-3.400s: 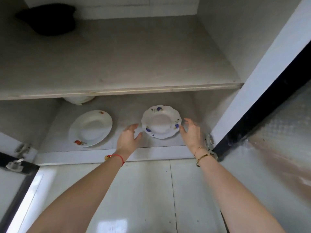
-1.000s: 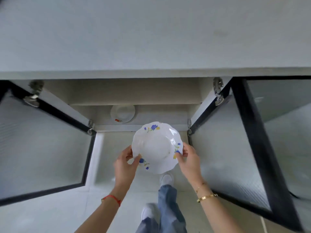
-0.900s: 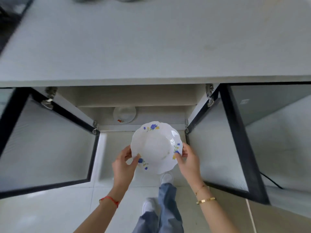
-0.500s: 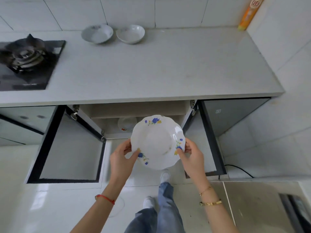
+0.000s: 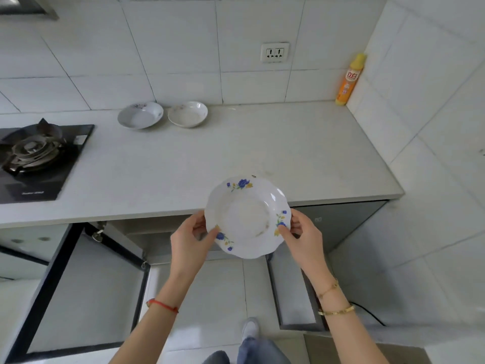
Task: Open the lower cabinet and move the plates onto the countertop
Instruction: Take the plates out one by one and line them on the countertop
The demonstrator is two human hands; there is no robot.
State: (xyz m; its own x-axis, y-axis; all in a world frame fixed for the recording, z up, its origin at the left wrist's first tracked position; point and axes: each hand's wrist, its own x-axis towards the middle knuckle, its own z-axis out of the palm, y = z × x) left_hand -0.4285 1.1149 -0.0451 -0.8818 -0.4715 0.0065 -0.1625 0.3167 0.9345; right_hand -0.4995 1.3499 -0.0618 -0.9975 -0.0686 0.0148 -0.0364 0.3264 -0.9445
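A white plate with blue and yellow flowers (image 5: 248, 218) is held in the air by both hands, its far rim over the front edge of the pale grey surface (image 5: 210, 158) and its near rim out over the open cabinet below. The left hand (image 5: 189, 239) is clamped on the plate's left rim, thumb on top and the other digits beneath; the right hand (image 5: 304, 236) is clamped on the right rim in the same way. The plate is carried roughly level, its hollow facing up, and is not seen to touch the surface.

Two shallow dishes are set side by side at the back of the surface, near the tiled wall: a greyish one (image 5: 140, 115) on the left and a whiter one (image 5: 188, 114) just beside it on the right, the rims close together. A gas burner (image 5: 34, 151) on a black hob is seen at the left end of the surface, well apart from the dishes. An orange and yellow bottle (image 5: 350, 80) stands upright in the far right corner. A wall socket (image 5: 274, 52) is fixed in the tiles above.

Below the surface, both lower cabinet doors are swung open: the left door (image 5: 84, 292) and the right door (image 5: 294, 292). A red cord is worn on the left wrist and gold bracelets on the right
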